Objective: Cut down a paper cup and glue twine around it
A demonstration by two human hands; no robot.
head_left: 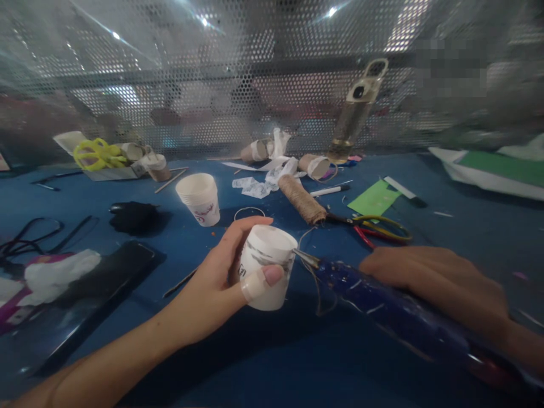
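Two hands are at work over the blue table (272, 368). The left hand (212, 286) is closed round one white cup (268, 252), held upside down just above the table near the middle. Its thumb, wrapped in a plaster, presses the near wall, and its fingers curl round the far side. The right hand (429, 277) lies closed over the body of one dark blue glue gun (382, 303), though how its fingers sit underneath cannot be told. The gun's metal nozzle (306, 259) touches the cup's right side, and a loose strand of twine (317, 289) hangs just below the nozzle.

A second cup (199, 198), also upside down, stands on the table behind the left hand, well apart from the held one. There are two pairs of scissors. A red-and-green pair (376, 228) lies beyond the right hand, touching one spool (301, 198) of twine. A yellow pair (96, 153) sits at the far left. At least four cardboard rolls (314, 166) lie along the back. One pen (329, 191) and one green sheet (374, 198) lie just right of the spool. One bottle (355, 119) leans against the mesh screen (212, 85). One black phone (108, 277) lies at the left.
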